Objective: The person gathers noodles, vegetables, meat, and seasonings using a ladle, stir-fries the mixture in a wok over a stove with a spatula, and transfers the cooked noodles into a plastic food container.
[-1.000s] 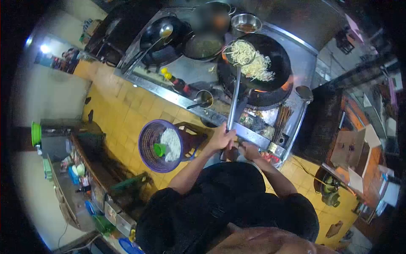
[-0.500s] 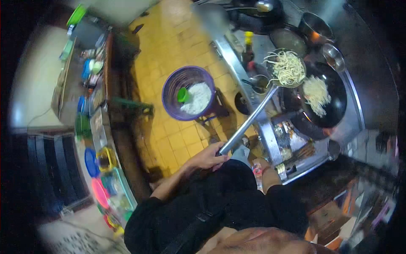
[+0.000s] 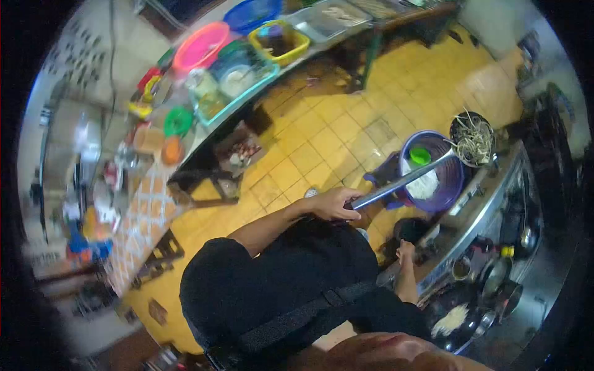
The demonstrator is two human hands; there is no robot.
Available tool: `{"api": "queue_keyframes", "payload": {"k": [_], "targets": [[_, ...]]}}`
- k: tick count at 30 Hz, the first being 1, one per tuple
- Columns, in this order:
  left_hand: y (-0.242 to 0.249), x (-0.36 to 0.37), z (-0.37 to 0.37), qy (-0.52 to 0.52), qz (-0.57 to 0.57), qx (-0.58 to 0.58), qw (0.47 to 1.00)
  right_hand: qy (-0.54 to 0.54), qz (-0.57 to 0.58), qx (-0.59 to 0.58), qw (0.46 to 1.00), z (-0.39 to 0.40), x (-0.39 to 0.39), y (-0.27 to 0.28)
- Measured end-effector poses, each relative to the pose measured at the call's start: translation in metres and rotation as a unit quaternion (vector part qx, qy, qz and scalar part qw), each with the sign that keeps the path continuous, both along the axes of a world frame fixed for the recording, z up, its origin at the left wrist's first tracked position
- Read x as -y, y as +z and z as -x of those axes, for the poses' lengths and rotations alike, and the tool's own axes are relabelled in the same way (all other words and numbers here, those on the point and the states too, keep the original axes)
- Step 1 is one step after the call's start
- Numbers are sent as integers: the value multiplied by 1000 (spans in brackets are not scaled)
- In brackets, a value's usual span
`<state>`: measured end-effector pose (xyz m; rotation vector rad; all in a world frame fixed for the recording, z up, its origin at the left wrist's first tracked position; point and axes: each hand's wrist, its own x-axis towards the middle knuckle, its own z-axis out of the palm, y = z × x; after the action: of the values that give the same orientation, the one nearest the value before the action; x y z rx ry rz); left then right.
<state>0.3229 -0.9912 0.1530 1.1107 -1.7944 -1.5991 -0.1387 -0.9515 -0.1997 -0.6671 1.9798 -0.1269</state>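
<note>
My left hand grips the long metal handle of a ladle. The ladle's bowl holds noodles and hangs above the far rim of a purple basket. That basket holds white food and a green cup. Low down, my right hand is at the front edge of the steel stove; its fingers are too small to read. A dark wok with pale noodles sits on the stove at the lower right.
A long table at the top carries a pink basin, a blue basket, a yellow tub and a teal tray. Yellow floor tiles lie between table and stove. A small wooden stool stands at left.
My view has swung left, away from the stove and toward the table. The ladle of noodles has moved off the wok and now hangs over the purple basket.
</note>
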Motion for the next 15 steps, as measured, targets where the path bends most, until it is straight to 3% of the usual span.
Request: {"api": "queue_keyframes", "payload": {"k": [3,4,5,6,7,8,10,13,14,15], "targets": [[-2,-28,-62,127,-92,-11,988,-7,40,77,996,-71,69,47],[-13,-38,-78,178,45,19,983,30,29,83,996,-93,97,49],[-8,-50,-113,200,49,10,979,-1,76,142,987,-143,111,63],[10,-59,-136,233,-54,-47,970,254,162,55,952,-131,150,-25],[19,-68,-155,259,-158,-105,947,353,208,60,910,-173,166,14],[8,-77,-170,295,-127,-81,943,444,251,67,858,-233,188,56],[19,-89,-191,361,-152,-73,917,503,330,75,796,-301,243,6],[29,-101,-213,459,-158,-68,871,457,344,251,781,-450,267,109],[29,-103,-221,493,-140,-52,857,541,431,155,706,-498,276,142],[28,-105,-228,527,-123,-36,840,548,492,180,652,-543,284,166]]}}
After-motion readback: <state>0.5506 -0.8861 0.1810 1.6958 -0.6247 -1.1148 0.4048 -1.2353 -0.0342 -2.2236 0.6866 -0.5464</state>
